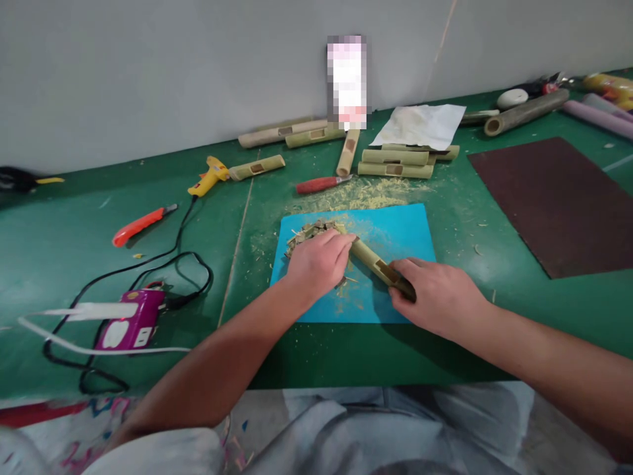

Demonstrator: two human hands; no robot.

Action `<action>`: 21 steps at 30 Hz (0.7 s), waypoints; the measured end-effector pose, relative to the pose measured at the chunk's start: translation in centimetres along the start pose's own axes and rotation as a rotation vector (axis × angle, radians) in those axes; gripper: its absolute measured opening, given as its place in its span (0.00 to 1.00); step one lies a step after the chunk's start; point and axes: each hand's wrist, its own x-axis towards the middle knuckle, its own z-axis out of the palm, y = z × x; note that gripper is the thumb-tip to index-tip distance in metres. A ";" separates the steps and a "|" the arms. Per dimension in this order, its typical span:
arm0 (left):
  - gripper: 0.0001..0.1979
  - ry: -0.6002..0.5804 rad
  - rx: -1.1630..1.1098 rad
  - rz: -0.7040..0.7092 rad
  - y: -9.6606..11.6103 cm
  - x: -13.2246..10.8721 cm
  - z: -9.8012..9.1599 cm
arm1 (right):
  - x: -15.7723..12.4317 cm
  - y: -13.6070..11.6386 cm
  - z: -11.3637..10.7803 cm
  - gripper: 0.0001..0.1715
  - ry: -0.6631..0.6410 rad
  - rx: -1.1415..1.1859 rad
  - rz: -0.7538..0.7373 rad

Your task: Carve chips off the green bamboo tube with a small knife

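Observation:
A green bamboo tube (372,259) with a rectangular slot cut in it lies slantwise on a blue cutting mat (395,231). My right hand (435,297) is closed round its near end. My left hand (319,262) is curled over the far end, fingers pressed to the tube; whether anything is tucked in them is hidden. Beside the left hand sits a heap of bamboo shavings (309,232).
Green table (59,244) holds a red-handled knife (321,184), orange utility knife (141,225), yellow glue gun (210,176) with black cord, purple power strip (131,328), several slotted bamboo pieces (395,163), white paper (420,125), dark brown mat (558,204), sawdust (366,192).

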 end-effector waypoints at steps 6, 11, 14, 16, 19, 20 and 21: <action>0.12 0.004 -0.014 -0.014 -0.3 0.0 0.3 | 0.0 0.2 0.0 0.19 0.015 -0.007 -0.010; 0.12 0.012 -0.013 -0.004 -0.1 0.1 0.5 | 0.0 0.2 0.1 0.23 -0.024 0.027 -0.030; 0.14 -0.046 -0.009 0.046 0.4 -0.1 0.5 | 0.0 0.1 0.1 0.24 -0.042 0.020 -0.027; 0.14 -0.060 0.013 0.065 0.5 -0.2 0.4 | 0.0 0.0 0.1 0.24 -0.048 0.020 -0.026; 0.14 -0.018 0.052 0.050 0.5 -0.2 0.3 | 0.0 0.0 0.1 0.25 -0.044 0.024 -0.025; 0.14 -0.027 0.047 0.052 0.6 -0.3 0.3 | 0.0 0.0 0.2 0.25 -0.038 0.024 -0.029; 0.14 -0.059 0.033 0.061 0.7 -0.3 0.3 | 0.0 0.1 0.3 0.25 -0.033 0.023 -0.033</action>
